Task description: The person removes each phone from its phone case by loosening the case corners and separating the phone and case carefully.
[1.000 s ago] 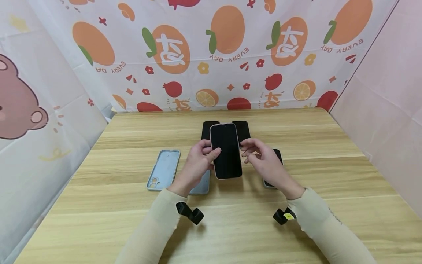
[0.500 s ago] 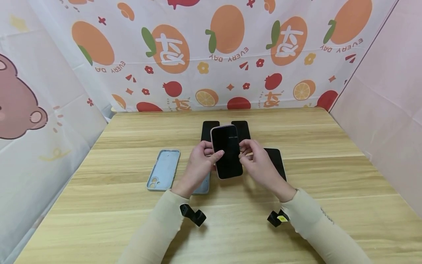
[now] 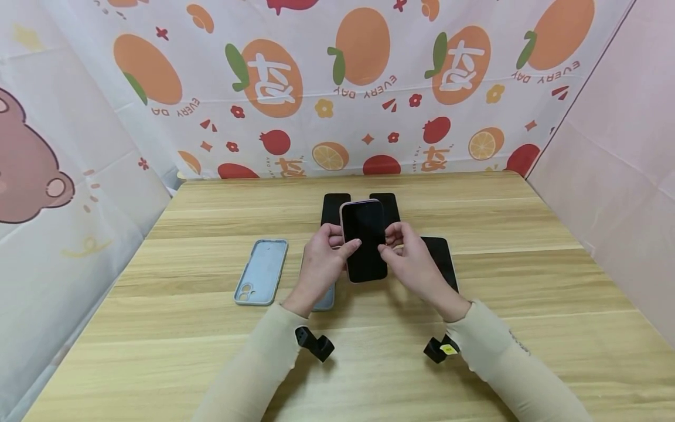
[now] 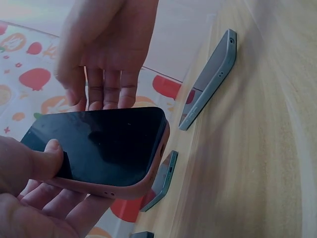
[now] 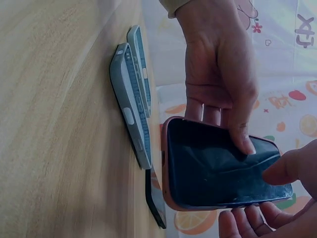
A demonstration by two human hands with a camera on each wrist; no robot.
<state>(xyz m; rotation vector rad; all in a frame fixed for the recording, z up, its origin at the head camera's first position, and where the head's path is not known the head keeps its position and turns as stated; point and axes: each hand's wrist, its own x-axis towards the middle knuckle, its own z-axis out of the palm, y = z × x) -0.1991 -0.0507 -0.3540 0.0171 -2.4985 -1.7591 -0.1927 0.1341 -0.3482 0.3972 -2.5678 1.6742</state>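
Observation:
A smartphone in a pink case [image 3: 365, 225] is held over the table, its black screen towards me. My left hand [image 3: 323, 255] grips its left side, with the thumb on the screen and the fingers behind. The right hand [image 3: 416, 264] pinches the opposite long edge between thumb and curled fingers. In the left wrist view the pink case [image 4: 143, 191] wraps the phone's rim. Left thumb and right thumb both lie on the glass in the right wrist view, where the phone's screen [image 5: 213, 166] faces the camera.
A light blue phone case [image 3: 262, 269] lies at the left, inside up. Another blue case [image 3: 324, 300] is partly hidden under the left hand. Two black phones [image 3: 336, 206] lie behind the held one. One more phone [image 3: 442, 258] lies right, partly behind the right hand.
My right hand has moved left onto the phone's edge and now pinches it. The left hand has shifted slightly right with the phone, its thumb further onto the screen.

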